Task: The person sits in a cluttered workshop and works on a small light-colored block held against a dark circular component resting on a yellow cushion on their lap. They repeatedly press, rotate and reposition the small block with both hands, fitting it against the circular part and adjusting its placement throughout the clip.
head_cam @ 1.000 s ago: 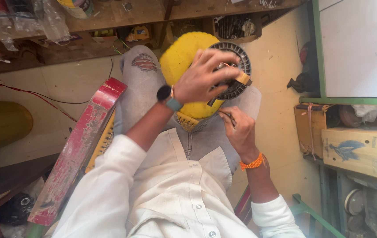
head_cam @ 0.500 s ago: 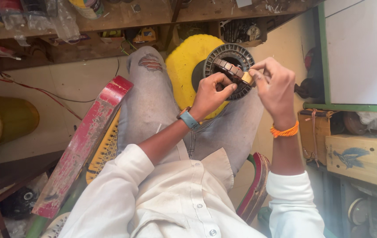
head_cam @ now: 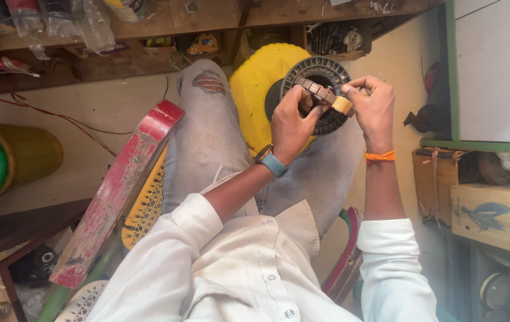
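Wooden shelves [head_cam: 147, 24] behind; both hands, left [head_cam: 290, 128] and right [head_cam: 374, 110], pinch a segmented strip [head_cam: 320, 92] over the reel [head_cam: 320, 71].

The ribbed grey spool [head_cam: 320, 89] looked like matt moulded plastic; the yellow disc [head_cam: 255, 101] behind it appeared matt and slightly fuzzy, possibly foam. The jeans [head_cam: 207, 143] were faded, torn denim. The shelf [head_cam: 165, 18] was rough bare wood, the box [head_cam: 493, 217] dull cardboard.
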Demonstrator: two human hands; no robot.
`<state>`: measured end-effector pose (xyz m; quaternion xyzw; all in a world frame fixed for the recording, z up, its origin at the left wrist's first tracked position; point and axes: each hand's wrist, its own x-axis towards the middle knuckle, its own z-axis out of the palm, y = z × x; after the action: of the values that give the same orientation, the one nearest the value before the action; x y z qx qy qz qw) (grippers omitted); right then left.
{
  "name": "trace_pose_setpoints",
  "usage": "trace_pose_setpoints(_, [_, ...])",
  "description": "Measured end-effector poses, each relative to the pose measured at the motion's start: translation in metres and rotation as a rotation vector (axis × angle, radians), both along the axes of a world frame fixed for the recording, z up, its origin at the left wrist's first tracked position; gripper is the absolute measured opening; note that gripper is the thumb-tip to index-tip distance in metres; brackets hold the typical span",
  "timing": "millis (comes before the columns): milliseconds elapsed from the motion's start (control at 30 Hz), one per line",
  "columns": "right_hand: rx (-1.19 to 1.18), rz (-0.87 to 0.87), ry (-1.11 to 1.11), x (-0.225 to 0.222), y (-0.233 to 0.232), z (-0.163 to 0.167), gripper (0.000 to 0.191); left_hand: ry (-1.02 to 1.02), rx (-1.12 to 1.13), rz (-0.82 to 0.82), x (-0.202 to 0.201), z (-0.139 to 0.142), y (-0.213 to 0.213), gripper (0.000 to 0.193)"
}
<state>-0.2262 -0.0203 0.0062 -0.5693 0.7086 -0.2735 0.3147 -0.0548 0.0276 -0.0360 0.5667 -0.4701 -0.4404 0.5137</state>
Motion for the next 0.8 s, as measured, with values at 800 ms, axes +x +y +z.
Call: trace_pose_setpoints(800, [-0.158, 0.144, 0.154, 0.023, 0.072, 0.053, 0.009, -0.228, -0.651, -0.754, 0.039, 0.0, -0.077, 0.1])
